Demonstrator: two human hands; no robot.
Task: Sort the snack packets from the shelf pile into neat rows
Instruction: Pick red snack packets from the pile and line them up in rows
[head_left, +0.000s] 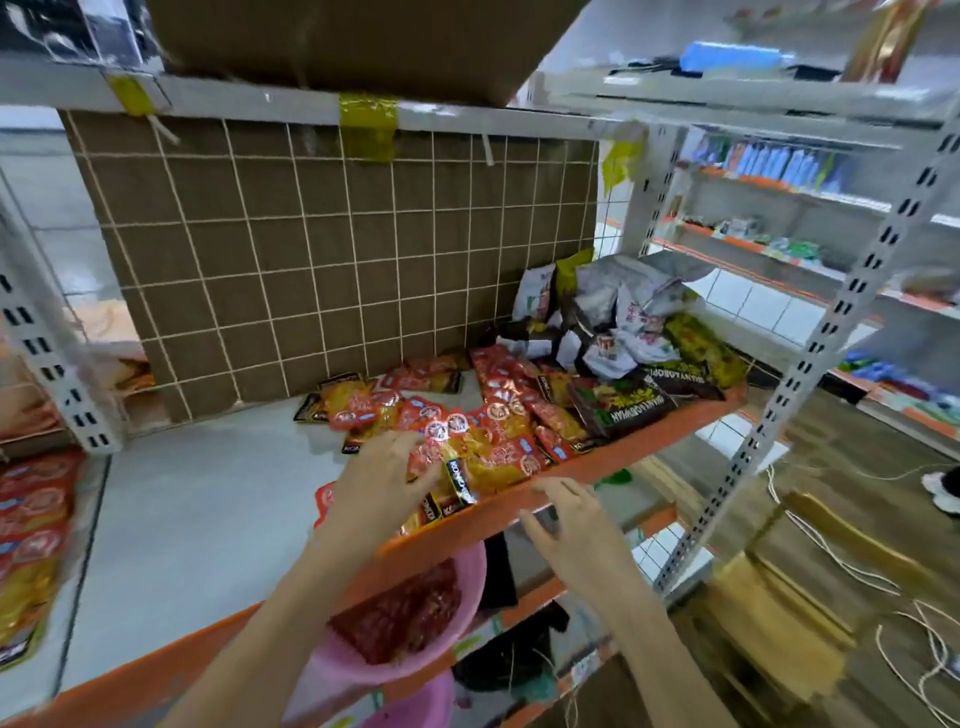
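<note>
Your hands at the shelf (613, 457) edge.
Your left hand (382, 486) pinches red packets (493, 447) on it; your right hand (569, 522) hovers beside, fingers spread, holding nothing.

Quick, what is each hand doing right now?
Left hand: fingers on the red and yellow snack packets; whether it grips one cannot be told.
Right hand: open, holding nothing, at the shelf's orange edge.

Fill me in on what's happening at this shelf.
A person is sorting snack packets on a white shelf with an orange front edge. The left hand reaches into the jumbled red and yellow packets near the front. The right hand hovers at the edge, holding nothing. Dark green packets and white packets lie heaped toward the back right. A pink basin sits below.
</note>
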